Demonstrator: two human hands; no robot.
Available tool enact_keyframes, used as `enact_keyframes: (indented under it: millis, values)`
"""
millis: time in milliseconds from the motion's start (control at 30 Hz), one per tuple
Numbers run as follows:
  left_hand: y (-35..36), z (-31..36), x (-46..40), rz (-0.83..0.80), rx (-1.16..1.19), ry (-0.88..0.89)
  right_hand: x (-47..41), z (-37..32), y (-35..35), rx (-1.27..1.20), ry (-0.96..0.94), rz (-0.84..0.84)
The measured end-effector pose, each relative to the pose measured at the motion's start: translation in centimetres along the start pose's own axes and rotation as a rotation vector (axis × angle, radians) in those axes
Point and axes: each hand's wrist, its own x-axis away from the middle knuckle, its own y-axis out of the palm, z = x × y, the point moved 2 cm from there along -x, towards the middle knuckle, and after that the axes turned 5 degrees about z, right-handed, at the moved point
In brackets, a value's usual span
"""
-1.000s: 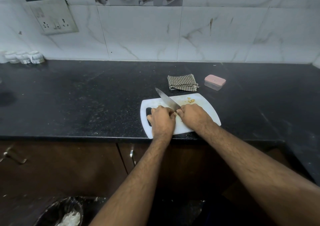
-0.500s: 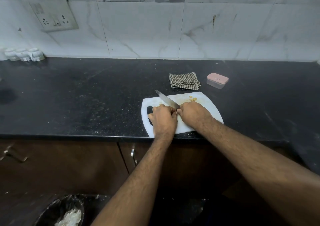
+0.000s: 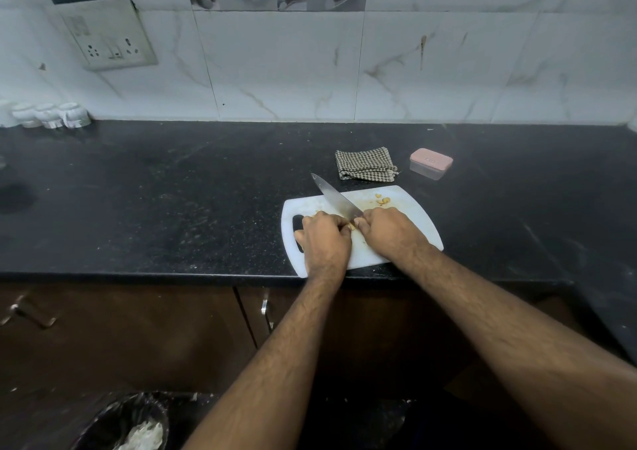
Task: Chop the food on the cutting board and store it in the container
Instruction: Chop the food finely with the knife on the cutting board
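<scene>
The right hand (image 3: 389,230) has its grip clamped on the knife (image 3: 336,198); the left hand (image 3: 324,239) pinches the food (image 3: 351,226), small, light and probably slippery, just beside the blade on the cutting board (image 3: 417,215). The container (image 3: 431,162) sits well beyond.

The knife (image 3: 336,199) handle is covered by the right grip (image 3: 387,230). The food piece (image 3: 351,226) between the two grips is mostly hidden by the left grip (image 3: 324,239); its kind cannot be told. The chopped bits (image 3: 382,200) beyond the right grip are too small to identify. The bin (image 3: 120,425) is cut off by the bottom edge.
</scene>
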Motion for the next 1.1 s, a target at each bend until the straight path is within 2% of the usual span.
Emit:
enact_keyframes:
  millis: [467, 867, 1100]
  values:
    - [0.5, -0.2, -0.3, 0.010, 0.022, -0.044, -0.2, 0.0, 0.0, 0.006, -0.017, -0.011]
    - [0.2, -0.2, 0.0, 0.009, 0.040, -0.022, -0.7, -1.1, 0.0, 0.166, -0.065, -0.055]
    - [-0.3, 0.2, 0.2, 0.003, 0.045, -0.040, 0.0, 0.0, -0.1, -0.009, -0.014, -0.027]
